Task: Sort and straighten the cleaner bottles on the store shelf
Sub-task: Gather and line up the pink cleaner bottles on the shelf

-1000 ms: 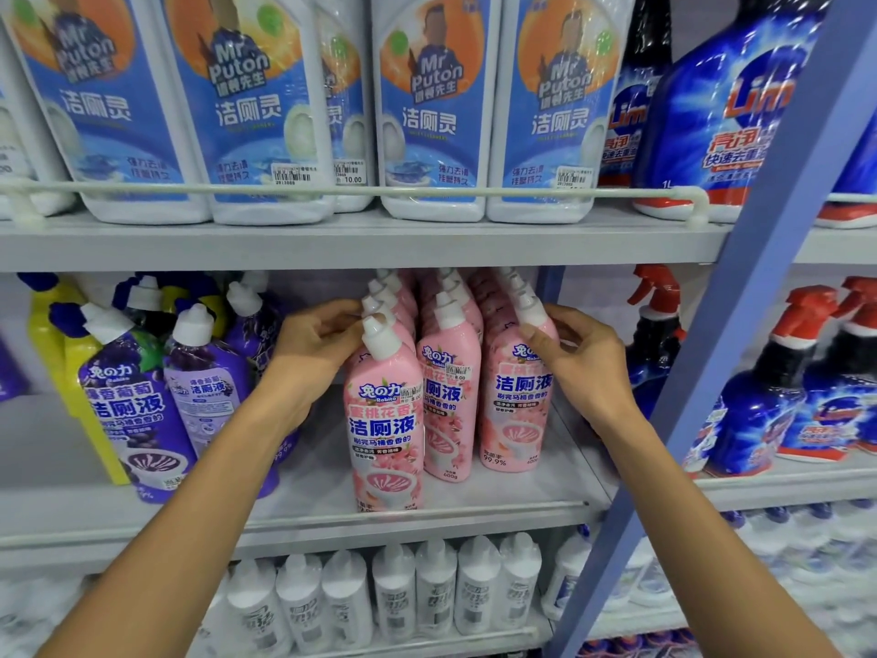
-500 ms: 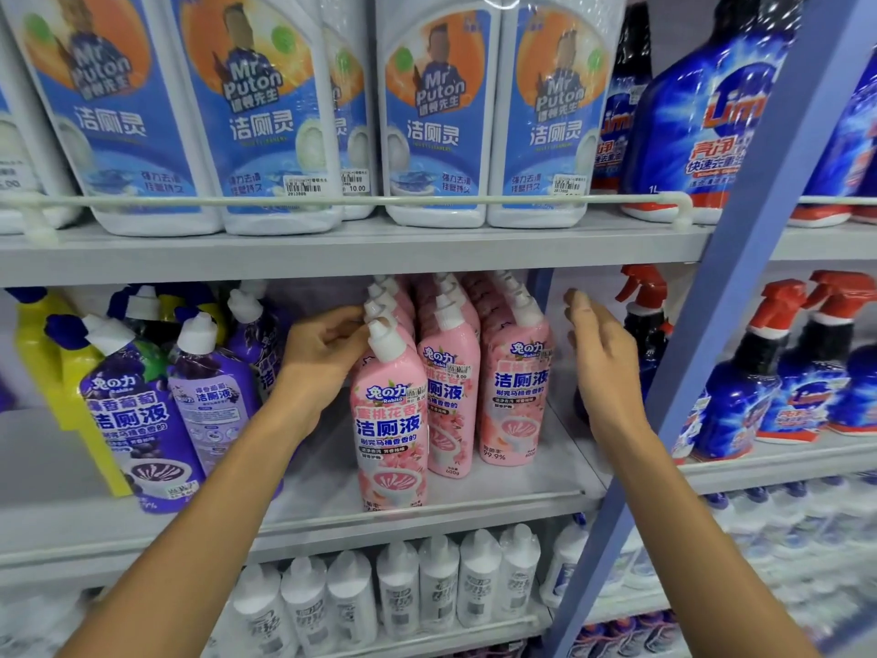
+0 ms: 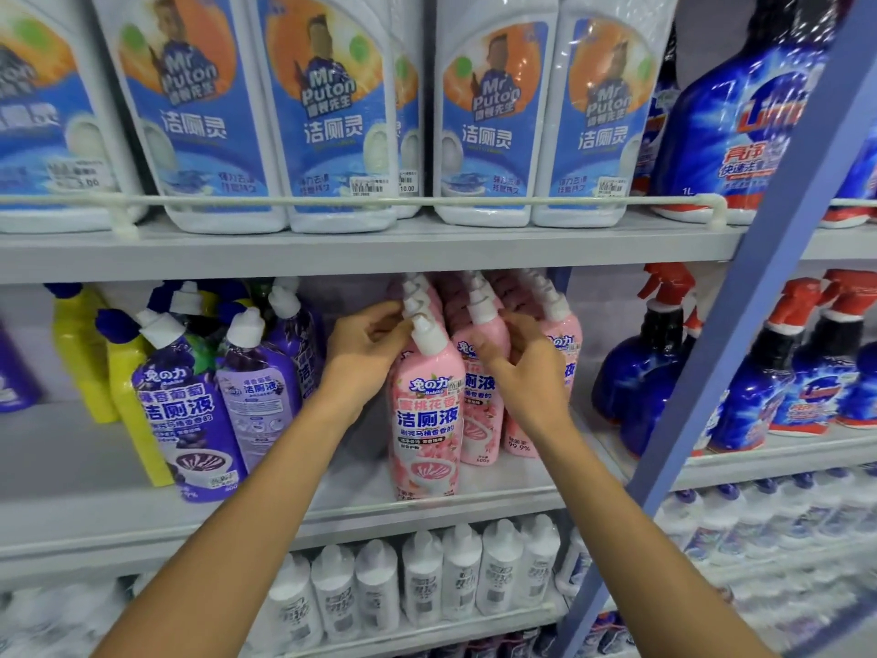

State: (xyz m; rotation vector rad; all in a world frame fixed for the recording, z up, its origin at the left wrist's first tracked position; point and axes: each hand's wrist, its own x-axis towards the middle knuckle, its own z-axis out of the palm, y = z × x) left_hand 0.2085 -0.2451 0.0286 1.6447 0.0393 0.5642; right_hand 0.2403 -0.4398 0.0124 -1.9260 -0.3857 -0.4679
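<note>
Item: front pink bottle, set forward of its two neighbours on the middle shelf, close to the lip.
Left hand: clamped round that bottle's neck, just under the white cap.
Right hand: fingers curled on the shoulder of the middle pink bottle, beside the right pink bottle.
Change: half a second ago the right hand was held flat and clear, out beside the right row. It has since been brought inward. The left hold is unchanged.
Meaning: squaring of the pink front line is judged begun, not finished.
Edges: upper shelf board close above the caps; blue post right of the right forearm.
Room: bare shelf is seen between the purple bottles and the pink rows, and ahead of the middle and right bottles.
</note>
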